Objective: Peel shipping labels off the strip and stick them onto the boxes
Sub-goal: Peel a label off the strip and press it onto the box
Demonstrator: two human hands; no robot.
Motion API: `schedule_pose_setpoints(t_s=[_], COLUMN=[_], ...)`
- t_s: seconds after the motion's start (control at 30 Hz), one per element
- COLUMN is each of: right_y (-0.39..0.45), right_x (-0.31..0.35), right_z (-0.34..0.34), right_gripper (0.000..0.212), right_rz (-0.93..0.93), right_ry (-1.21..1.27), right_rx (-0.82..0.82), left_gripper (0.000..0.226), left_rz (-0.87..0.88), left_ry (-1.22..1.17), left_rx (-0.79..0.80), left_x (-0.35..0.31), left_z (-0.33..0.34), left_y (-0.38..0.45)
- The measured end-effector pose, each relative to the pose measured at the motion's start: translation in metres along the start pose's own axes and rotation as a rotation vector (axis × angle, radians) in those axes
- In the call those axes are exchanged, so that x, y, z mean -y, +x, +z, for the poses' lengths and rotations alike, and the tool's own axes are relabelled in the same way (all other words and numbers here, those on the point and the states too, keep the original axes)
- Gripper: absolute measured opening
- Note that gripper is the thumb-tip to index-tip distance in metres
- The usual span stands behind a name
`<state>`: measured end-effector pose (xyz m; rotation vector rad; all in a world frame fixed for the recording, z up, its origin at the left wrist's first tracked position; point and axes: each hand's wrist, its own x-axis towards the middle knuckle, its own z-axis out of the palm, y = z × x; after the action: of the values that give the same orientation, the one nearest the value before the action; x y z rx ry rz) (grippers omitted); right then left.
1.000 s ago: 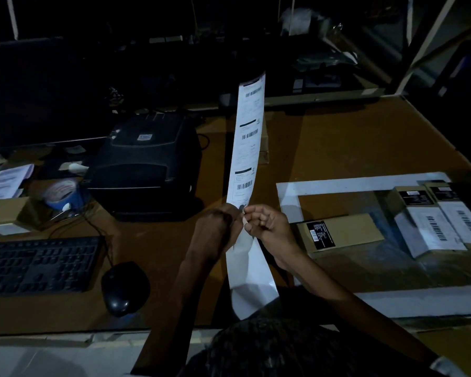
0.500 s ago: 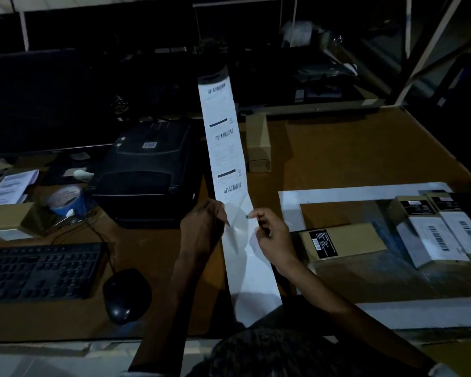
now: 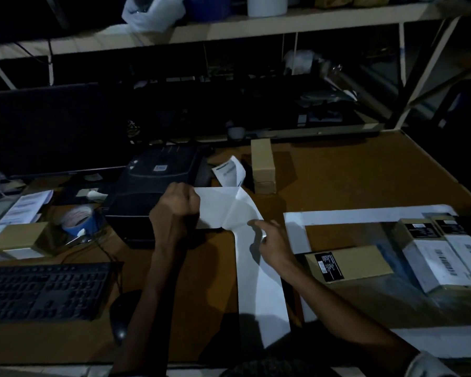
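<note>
Dim shelving and a dark monitor back a brown tabletop [image 3: 351,172] crowded with packing gear. At its centre the left hand [image 3: 176,210] has its grip clenched on one edge of a white sheet, which looks like a shipping label [image 3: 215,208] coming away blank side up. The right hand [image 3: 272,244] pinches the backing strip [image 3: 259,289] just at the fold, and the bare strip hangs toward six o'clock. The strip's printed far end [image 3: 229,174] curls down at twelve o'clock, beside the black label printer [image 3: 158,180] and a stack of small cardboard boxes [image 3: 262,165].

By my reading the peel is mid-way: label and strip are spread apart, though dim light hides whether they are fully separated. An unlabelled box [image 3: 348,263] lies at three o'clock, just beside the right hand, with two labelled boxes [image 3: 435,257] further out the same way. Next the label must come free and be carried, sticky face down, onto that bare box without folding on itself.
</note>
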<state>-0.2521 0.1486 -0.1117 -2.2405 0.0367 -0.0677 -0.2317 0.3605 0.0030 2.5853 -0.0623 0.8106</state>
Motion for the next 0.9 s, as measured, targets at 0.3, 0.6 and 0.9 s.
schedule_pose_setpoints(t_s=[0.3, 0.6, 0.9], right_y=[0.047, 0.057, 0.019], right_x=[0.029, 0.023, 0.041], right_z=[-0.007, 0.004, -0.033], right_gripper=[0.036, 0.034, 0.021], right_rz=[0.320, 0.577, 0.254], right_ry=[0.123, 0.312, 0.077], right_rx=[0.045, 0.145, 0.066], left_gripper=[0.024, 0.020, 0.003], left_rz=[-0.023, -0.214, -0.003], left_ry=[0.102, 0.036, -0.007], left_rx=[-0.108, -0.279, 0.082], left_x=[-0.023, -0.032, -0.058], left_z=[-0.019, -0.018, 0.013], left_y=[0.007, -0.022, -0.062])
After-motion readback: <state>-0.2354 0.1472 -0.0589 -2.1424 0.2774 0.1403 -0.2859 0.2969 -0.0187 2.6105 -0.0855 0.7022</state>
